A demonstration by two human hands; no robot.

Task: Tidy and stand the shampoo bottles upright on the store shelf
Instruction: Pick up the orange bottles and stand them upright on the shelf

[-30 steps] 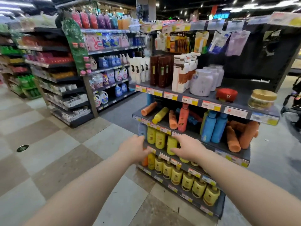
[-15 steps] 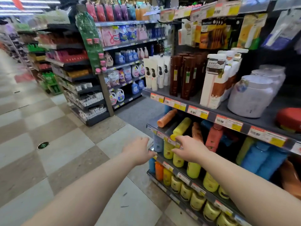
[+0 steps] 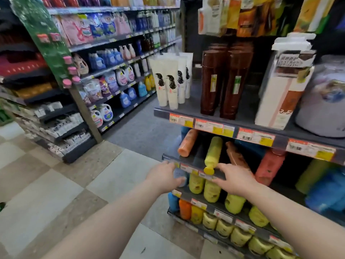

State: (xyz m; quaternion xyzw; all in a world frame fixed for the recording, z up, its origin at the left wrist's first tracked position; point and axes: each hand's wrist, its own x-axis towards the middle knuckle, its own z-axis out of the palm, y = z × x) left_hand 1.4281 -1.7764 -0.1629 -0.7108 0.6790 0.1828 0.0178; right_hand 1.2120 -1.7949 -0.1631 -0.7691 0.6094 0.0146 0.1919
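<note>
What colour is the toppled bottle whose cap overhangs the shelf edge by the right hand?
The bottle is yellow, cap included; head view.

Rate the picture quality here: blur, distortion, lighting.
Head view: the wide-angle lens bows the shelf edge and leans the aisle racks; head view, right side: the white box and pale jar are smeared; head view, centre: the lying yellow bottle reads fairly sharp; light even, shadow beneath that shelf.

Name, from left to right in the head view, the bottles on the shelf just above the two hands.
orange bottle, lying → yellow bottle, lying with its cap outward → brown bottle, lying → red bottle, standing → yellow-green bottle, blurred → blue bottles, blurred
</note>
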